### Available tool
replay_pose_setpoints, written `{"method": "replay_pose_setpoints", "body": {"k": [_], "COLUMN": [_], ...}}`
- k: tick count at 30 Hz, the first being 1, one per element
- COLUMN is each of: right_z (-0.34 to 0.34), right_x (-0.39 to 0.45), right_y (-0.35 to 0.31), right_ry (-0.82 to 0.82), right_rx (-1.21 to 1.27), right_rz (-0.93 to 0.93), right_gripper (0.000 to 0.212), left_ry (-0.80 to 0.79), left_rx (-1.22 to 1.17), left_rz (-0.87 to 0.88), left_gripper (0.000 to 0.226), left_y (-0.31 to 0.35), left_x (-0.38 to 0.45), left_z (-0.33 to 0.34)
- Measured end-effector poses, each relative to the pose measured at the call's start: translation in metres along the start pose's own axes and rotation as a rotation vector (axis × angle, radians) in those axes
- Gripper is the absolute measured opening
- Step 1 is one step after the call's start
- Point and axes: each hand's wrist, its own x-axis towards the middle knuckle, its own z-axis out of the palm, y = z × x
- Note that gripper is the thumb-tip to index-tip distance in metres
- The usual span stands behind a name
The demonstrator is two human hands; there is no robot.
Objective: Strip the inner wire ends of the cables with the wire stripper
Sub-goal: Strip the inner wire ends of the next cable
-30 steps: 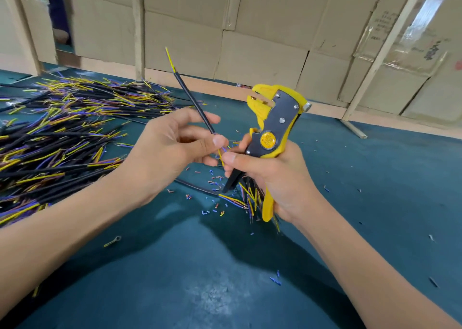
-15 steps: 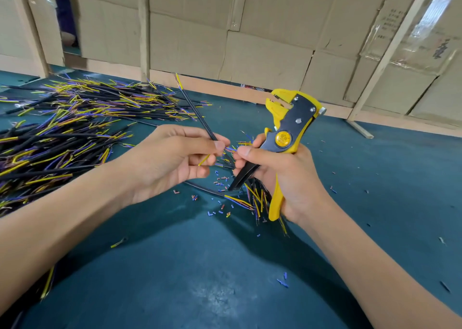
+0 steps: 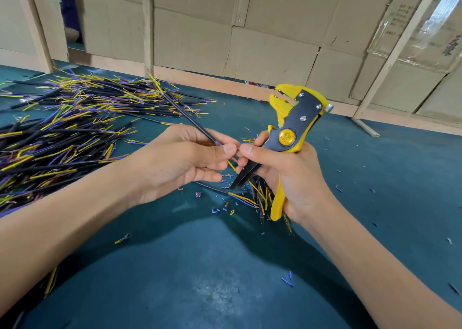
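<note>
My left hand [image 3: 185, 163] pinches a black cable [image 3: 186, 117] between thumb and fingers; the cable slants up and to the left, and its yellow and blue inner wires poke out at both ends. My right hand [image 3: 287, 178] grips the yellow and grey wire stripper [image 3: 291, 126], jaws pointing up, handles down in the palm. The right thumb and fingertips meet the left fingertips at the cable's near wire ends. A small bunch of cables [image 3: 255, 196] lies on the mat under the right hand.
A large heap of black cables [image 3: 62, 133] with yellow and purple wire ends covers the left of the teal mat [image 3: 225, 266]. Small bits of cut insulation [image 3: 225, 208] are scattered below the hands. Cardboard walls and wooden slats [image 3: 250, 41] stand behind.
The cable in my left hand has tilted lower and slid so its near wire ends sit at the fingertips. My right thumb has come over to touch those ends.
</note>
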Motion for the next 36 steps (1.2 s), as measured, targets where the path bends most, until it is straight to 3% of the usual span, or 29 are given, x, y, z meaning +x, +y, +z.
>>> {"method": "replay_pose_setpoints", "body": {"k": [3,7,10,14,17,36], "right_z": [-0.004,-0.005,0.0,0.003,0.006,0.005], "right_x": [0.004,0.002,-0.003,-0.009,-0.012,-0.011], "right_y": [-0.001,0.002,0.005,0.004,0.004,0.006], "right_ry": [0.056,0.025,-0.1,-0.348,-0.441,-0.473], "right_rx": [0.014,0.017,0.083,0.107,0.075,0.063], "right_rz": [-0.012,0.031,0.107,0.189,0.195,0.182], "right_gripper": [0.019,0.016,0.008,0.02,0.018,0.01], "left_ry": [-0.035,0.053,0.111,0.119,0.075,0.179], "left_rx": [0.044,-0.029,-0.137,-0.277,-0.318,-0.374], "left_rz": [-0.033,-0.047,-0.011,0.114,0.181,0.288], "left_gripper": [0.023,0.013,0.017,0.011,0.01,0.006], "left_y": [0.002,0.001,0.005,0.014,0.016,0.01], "left_x": [0.0,0.001,0.002,-0.001,-0.003,-0.003], "left_z": [0.0,0.0,-0.003,-0.006,-0.001,0.011]}}
